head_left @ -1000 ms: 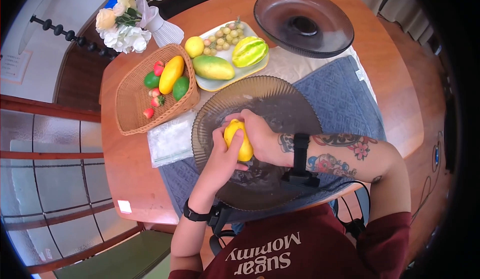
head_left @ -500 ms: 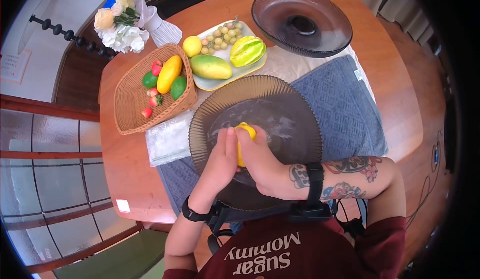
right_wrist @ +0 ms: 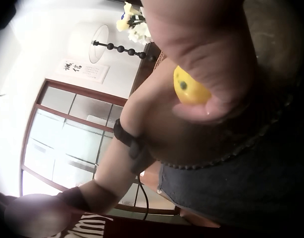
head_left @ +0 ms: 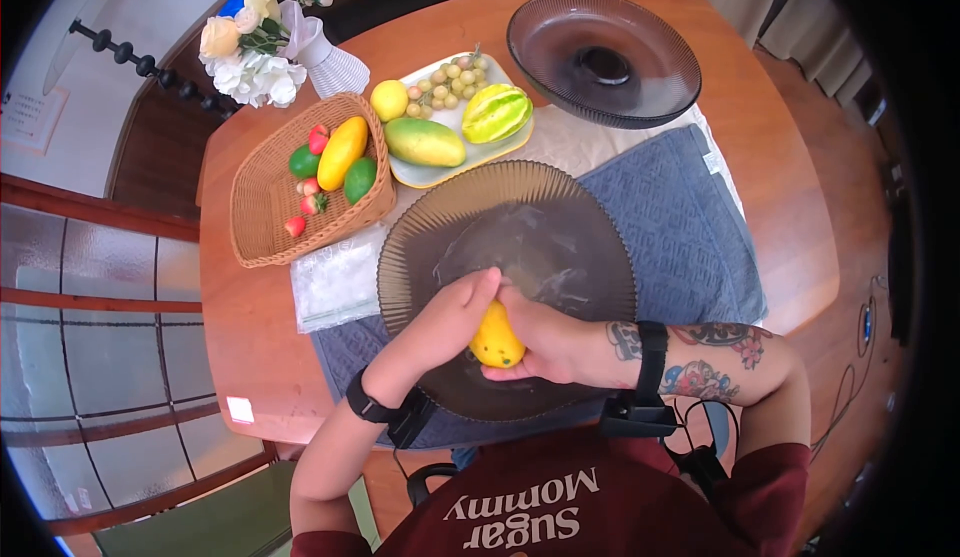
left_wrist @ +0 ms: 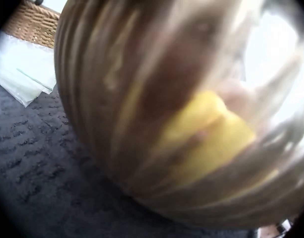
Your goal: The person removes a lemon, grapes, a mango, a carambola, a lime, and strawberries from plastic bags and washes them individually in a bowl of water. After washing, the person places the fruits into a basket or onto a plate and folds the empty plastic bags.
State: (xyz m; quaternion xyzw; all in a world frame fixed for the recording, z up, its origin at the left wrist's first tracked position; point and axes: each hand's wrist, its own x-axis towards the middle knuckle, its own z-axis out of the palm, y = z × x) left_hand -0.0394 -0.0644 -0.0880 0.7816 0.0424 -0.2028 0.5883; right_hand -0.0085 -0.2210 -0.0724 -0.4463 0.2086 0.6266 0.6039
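Note:
A yellow fruit with dark spots [head_left: 497,341] is held between both hands over the ribbed smoky glass bowl [head_left: 410,247]. From the left side the left hand [head_left: 450,319] wraps it, its fingers mostly out of sight. The right hand [head_left: 540,335] grips it from the other side, fingertips showing beneath. In the right wrist view, the fruit's spotted end [right_wrist: 189,89] shows beside the right palm [right_wrist: 206,54]. The left wrist view shows blurred yellow [left_wrist: 206,144] through the bowl's wall [left_wrist: 102,99]. Water appears to lie in the bowl.
Behind the bowl, a tray [head_left: 425,174] holds a mango, grapes, a star fruit and a round yellow fruit. A wicker basket [head_left: 262,237] with several fruits stands at the left. A second glass bowl [head_left: 660,87], a blue towel [head_left: 670,227] and a flower vase [head_left: 332,65] are around.
Both hands have moved lower, toward the body, with the yellow fruit. The fruit has turned, and its spotted end now shows.

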